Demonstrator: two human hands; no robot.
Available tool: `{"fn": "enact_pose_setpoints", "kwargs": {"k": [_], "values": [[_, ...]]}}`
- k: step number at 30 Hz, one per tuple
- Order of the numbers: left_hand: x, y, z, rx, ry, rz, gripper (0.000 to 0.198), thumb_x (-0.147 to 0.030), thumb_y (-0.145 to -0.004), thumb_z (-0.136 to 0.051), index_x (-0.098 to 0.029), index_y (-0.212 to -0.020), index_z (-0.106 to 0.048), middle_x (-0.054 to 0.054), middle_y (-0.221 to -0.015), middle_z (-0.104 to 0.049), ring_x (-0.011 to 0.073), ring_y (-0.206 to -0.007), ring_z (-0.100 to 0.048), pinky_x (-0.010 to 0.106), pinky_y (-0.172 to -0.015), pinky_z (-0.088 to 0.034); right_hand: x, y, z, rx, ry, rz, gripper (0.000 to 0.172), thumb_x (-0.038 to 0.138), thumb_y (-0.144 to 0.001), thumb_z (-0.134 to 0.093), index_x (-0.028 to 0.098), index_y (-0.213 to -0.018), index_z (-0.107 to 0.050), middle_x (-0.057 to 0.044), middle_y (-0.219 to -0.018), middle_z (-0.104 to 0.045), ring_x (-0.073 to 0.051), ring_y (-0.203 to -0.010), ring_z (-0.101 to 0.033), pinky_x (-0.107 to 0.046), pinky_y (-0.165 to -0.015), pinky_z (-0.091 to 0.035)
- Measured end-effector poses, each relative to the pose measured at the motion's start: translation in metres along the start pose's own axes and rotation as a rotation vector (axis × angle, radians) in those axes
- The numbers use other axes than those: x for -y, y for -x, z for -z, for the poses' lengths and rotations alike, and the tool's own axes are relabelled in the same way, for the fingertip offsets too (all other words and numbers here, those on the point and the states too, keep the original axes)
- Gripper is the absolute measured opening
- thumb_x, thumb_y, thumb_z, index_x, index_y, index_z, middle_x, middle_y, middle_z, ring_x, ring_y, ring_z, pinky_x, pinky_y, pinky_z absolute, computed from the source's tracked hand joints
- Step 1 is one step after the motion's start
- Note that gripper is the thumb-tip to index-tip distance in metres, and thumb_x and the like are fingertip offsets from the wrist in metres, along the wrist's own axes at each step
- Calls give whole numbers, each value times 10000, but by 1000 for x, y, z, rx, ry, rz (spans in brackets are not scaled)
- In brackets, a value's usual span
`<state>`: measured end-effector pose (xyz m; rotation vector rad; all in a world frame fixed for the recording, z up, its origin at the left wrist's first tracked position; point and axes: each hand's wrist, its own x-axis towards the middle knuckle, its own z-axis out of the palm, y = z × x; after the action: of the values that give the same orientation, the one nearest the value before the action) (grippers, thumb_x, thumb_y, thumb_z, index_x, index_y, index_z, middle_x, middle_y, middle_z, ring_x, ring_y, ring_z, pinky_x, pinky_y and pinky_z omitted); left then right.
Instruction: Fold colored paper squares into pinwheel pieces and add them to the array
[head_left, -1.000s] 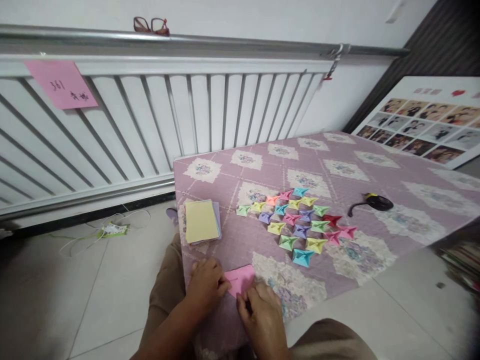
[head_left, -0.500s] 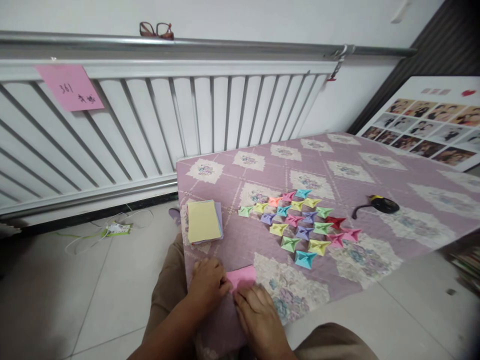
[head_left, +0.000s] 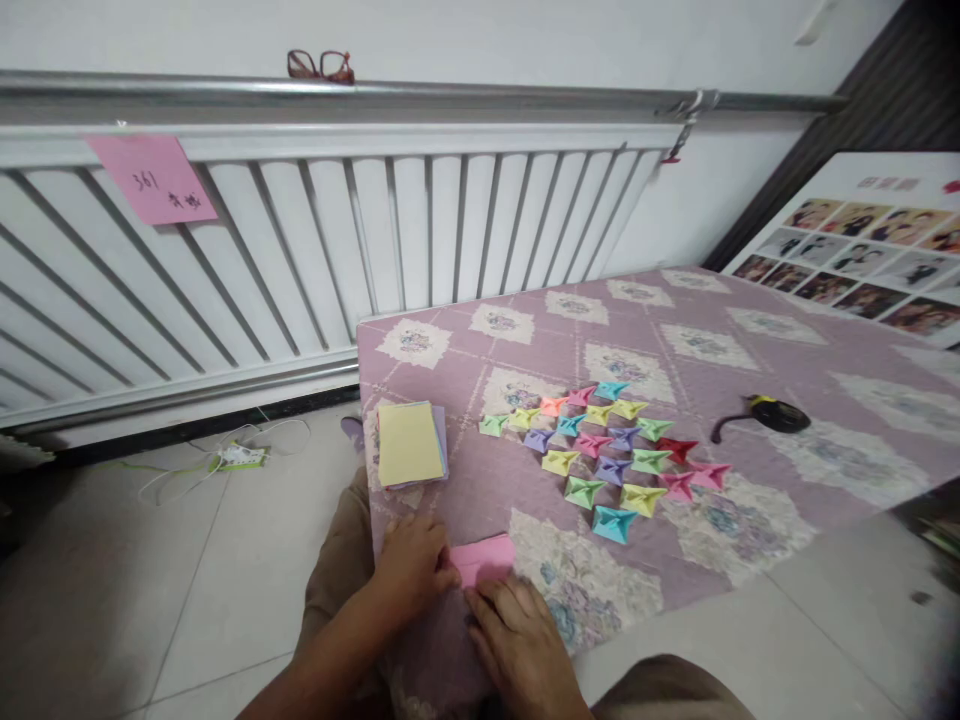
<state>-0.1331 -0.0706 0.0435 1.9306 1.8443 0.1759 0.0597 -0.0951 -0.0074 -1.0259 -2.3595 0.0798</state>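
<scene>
A folded piece of pink paper [head_left: 484, 558] lies flat on the tablecloth near the front edge of the table. At its left end, the curled fingers of my left hand [head_left: 414, 560] grip the paper and hold it down. My right hand [head_left: 521, 630] is closed along the lower edge, fingertips together and pressed on the fold. Part of the paper is hidden under the fingers. Beyond my left hand sits a stack of square paper [head_left: 409, 445], yellow on top. Several small folded paper boats [head_left: 611, 470] in mixed colours stand in rows to the right.
A patterned purple tablecloth [head_left: 480, 380] covers the table. Farther right lies a black and yellow object with a strap [head_left: 780, 413]. A white radiator [head_left: 442, 220] runs behind, with glasses [head_left: 321, 66] on its pipe. A photo board [head_left: 862, 250] leans at the right; a power strip [head_left: 241, 457] lies on the floor.
My right hand has slid slightly down toward me, so more of the pink paper shows. My left hand stays at the paper's left end. The view has shifted a little.
</scene>
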Motion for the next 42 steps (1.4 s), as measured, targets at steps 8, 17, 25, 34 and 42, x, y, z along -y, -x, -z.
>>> {"fn": "enact_pose_setpoints", "kwargs": {"k": [8,17,25,34,42], "values": [[5,-4,14,59,-11,-3,109,-305,-761,-645,-214,-819,-640,21,-951,-649,240,-953,-557,357,-810,-356,-8,9,3,30,17,64,229,243,-898,-547,262,-1102,-650,-1,-1071,-713,-220,-988,-634,-377,-912,-467],[-8,10,-4,-59,-73,22,159,-199,-884,-487,-203,-910,-643,42,-1007,-631,239,-972,-539,377,-852,-373,-11,8,8,10,-50,60,239,200,-886,-534,249,-1086,-655,-18,-1073,-716,-228,-983,-655,-379,-871,-531],[-20,40,-78,-302,-175,-238,337,-217,-927,-480,-273,-1249,-557,41,-1205,-605,221,-1053,-528,343,-888,-387,-12,-1,16,72,-294,-33,294,75,-841,-468,248,-998,-646,-54,-1003,-697,-207,-927,-649,-366,-835,-537],[-18,42,-84,-472,-218,-325,296,-289,-871,-524,-305,-1152,-618,46,-1142,-601,226,-1038,-504,347,-874,-341,-55,-44,22,40,-251,-221,97,247,-798,-600,226,-885,-638,-100,-1094,-637,-270,-1091,-569,-428,-935,-444],[-16,42,-87,-479,-246,-343,303,-327,-875,-530,-309,-1167,-611,53,-1184,-575,237,-1048,-473,356,-890,-313,-57,-71,32,439,-106,-359,134,267,-697,-670,239,-822,-632,-86,-1358,-501,-302,-1366,-314,-461,-1054,-290]]}}
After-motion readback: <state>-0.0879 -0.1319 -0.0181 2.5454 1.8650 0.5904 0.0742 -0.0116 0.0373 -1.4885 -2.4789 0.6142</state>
